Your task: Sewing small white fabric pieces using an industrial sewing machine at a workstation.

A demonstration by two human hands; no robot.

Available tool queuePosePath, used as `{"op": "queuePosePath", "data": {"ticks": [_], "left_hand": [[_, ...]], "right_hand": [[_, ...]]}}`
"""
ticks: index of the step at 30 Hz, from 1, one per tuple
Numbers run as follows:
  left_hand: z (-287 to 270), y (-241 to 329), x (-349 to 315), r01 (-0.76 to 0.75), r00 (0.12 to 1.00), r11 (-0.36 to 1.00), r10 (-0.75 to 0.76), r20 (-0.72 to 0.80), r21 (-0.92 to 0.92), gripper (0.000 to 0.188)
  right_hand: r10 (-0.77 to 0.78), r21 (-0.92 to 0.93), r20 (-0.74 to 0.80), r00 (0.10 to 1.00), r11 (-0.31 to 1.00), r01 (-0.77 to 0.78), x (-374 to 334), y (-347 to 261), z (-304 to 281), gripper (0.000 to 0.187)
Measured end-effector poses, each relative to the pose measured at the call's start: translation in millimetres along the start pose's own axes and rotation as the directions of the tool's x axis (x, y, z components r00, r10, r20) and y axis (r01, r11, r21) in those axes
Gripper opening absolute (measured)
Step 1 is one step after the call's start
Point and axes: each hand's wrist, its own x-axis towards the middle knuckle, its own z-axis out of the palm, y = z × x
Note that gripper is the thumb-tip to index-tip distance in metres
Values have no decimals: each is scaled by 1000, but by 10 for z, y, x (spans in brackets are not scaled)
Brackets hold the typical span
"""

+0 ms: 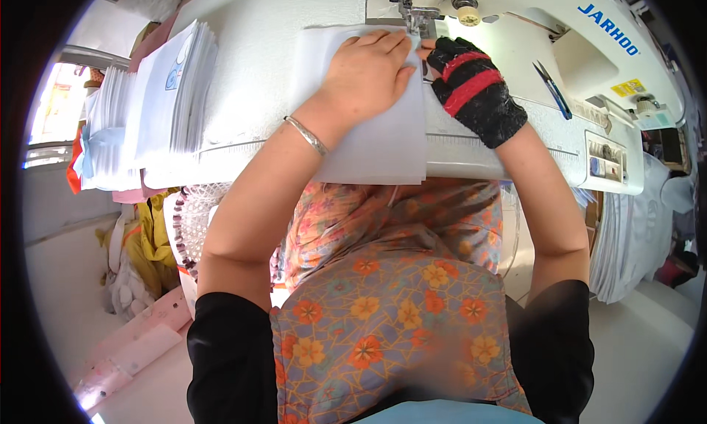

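A white rectangular piece of thin fabric [368, 148] lies on the sewing machine bed, its far right corner at the presser foot [420, 23]. Its near edge hangs slightly over the table's front, and a second layer shows along the right side. My left hand [372, 74], bare with a silver bangle at the wrist, rests flat on the fabric with fingers stretched toward the foot. Beside the fabric's right edge is my right hand [475, 89] in a black and red fingerless glove. Its fingers are bent together, the bare tips at the edge near the foot; the thumb is hidden.
The white sewing machine [589, 34] spans the far right. Thread snips [552, 90] lie right of my gloved hand. A tall stack of folded white pieces [166, 93] stands at the left, beside a tied bundle [107, 122]. A small parts tray [606, 159] sits at the table's right end.
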Motion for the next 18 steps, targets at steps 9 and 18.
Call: {"op": "queuePosePath", "data": {"ticks": [9,18], "left_hand": [[18,-149,-9,-62,997,996,60,-45,-61,37],[-215,119,-218,-69,998,991,69,-4,-119,29]], "right_hand": [[-85,-9,-2,996,996,85,-102,-103,-28,37],[-56,-27,24,998,998,56,-111,-104,-47,38]]}}
